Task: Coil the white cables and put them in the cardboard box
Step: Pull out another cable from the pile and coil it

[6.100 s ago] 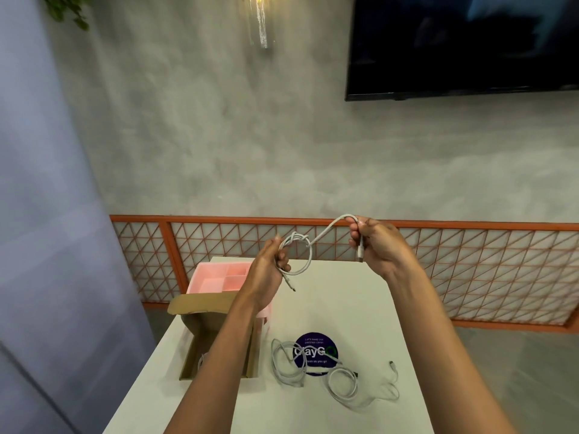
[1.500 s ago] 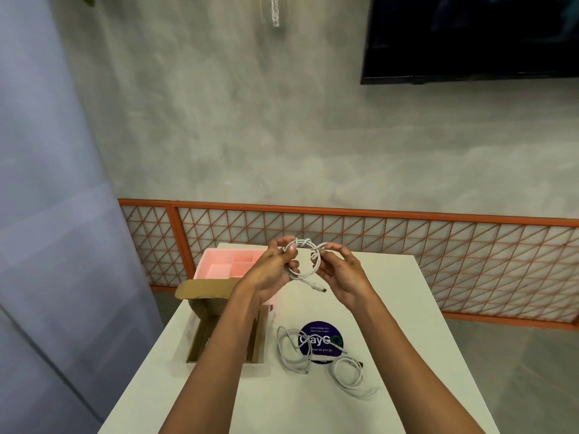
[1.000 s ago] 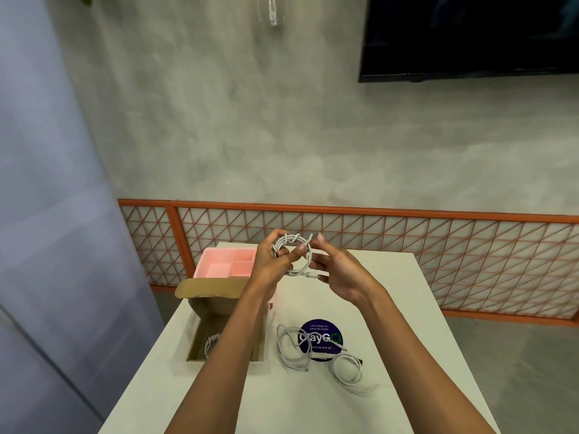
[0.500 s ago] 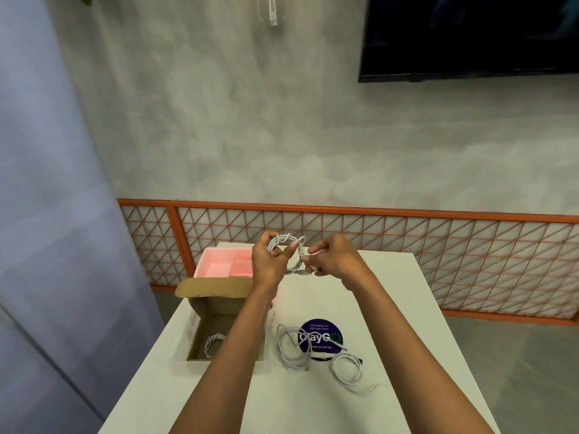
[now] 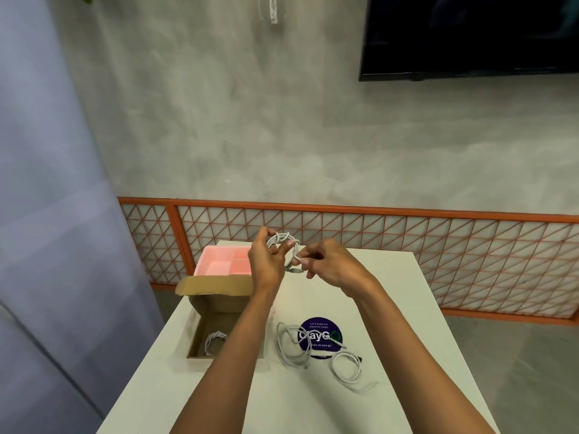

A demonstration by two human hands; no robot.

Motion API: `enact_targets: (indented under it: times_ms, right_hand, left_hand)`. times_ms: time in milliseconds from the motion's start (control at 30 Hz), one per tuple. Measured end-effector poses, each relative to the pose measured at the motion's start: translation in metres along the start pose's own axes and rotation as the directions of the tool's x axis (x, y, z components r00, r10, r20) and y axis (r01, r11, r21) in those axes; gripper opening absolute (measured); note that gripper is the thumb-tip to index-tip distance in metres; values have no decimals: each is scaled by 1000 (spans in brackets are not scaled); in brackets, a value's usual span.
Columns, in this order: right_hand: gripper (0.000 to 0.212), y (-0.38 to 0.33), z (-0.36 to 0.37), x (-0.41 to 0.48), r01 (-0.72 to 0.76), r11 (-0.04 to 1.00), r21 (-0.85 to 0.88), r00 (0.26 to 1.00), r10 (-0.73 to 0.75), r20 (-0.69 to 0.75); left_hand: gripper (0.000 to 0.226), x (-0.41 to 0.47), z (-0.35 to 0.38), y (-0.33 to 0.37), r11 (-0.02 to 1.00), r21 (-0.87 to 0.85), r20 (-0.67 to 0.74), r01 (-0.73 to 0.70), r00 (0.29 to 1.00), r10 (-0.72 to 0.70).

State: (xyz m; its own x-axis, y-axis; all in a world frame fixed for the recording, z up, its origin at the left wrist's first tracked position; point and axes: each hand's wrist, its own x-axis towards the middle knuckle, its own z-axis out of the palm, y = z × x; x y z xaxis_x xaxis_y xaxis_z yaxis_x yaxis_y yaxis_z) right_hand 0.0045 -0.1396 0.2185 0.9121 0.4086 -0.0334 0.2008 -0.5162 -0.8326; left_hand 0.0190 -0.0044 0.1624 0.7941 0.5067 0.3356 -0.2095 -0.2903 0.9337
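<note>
While both of your grips are raised above the far half of the white rectangular worktop (image 5: 391, 308), the white cable coil (image 5: 282, 238) is held between them, clear of the surface. Your left grip (image 5: 266, 261) is closed round the coil's 9 o'clock side, with its fingers curled through the loop. Your right grip (image 5: 332, 266) is closed to a pinch on a strand at the coil's 3 o'clock side, with its other fingers curled in. A short cable end with its plug (image 5: 294, 270) projects from the coil at 6 o'clock, between the two grips.

The open brown cardboard box (image 5: 219, 303) lies at 9 o'clock of the round dark-blue sticker (image 5: 322, 338), with its lid flap (image 5: 216, 285) standing at the far side. One small coiled white cable (image 5: 214, 339) lies on the box floor, partly hidden by your left forearm (image 5: 238, 339). The pink compartmented plastic tray (image 5: 219, 261) sits just beyond the box at 12 o'clock; whether they touch cannot be determined.

A tangled loose white cable (image 5: 291, 349) lies across the sticker's 9 o'clock edge. A second loose white cable loop (image 5: 344, 368) lies at the sticker's 5 o'clock.

Behind the worktop, an orange lattice railing (image 5: 376, 233) runs along the grey wall, and a black wall screen (image 5: 470, 36) hangs at 1 o'clock.
</note>
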Motion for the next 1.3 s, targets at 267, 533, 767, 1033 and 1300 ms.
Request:
enact_targets:
  times_ms: [267, 533, 767, 1033, 1300]
  right_hand:
    - [15, 14, -20, 3, 71, 987, -143, 997, -71, 1]
    - [19, 32, -23, 6, 73, 989, -127, 995, -80, -55]
    - [13, 42, -11, 16, 155, 984, -83, 964, -169, -204]
    - [15, 47, 5, 20, 166, 975, 148, 943, -113, -312]
    - [19, 46, 18, 21, 52, 890, 453, 978, 45, -201]
  left_hand:
    - [33, 13, -5, 8, 991, -98, 62, 88, 995, -82]
    - [31, 10, -3, 19, 952, -245, 141, 184, 978, -153]
    - [32, 6, -6, 21, 932, -278, 203, 232, 963, -179]
    - [32, 3, -5, 22, 924, -307, 251, 229, 956, -154]
    - [31, 2, -1, 17, 924, -317, 210, 216, 966, -153]
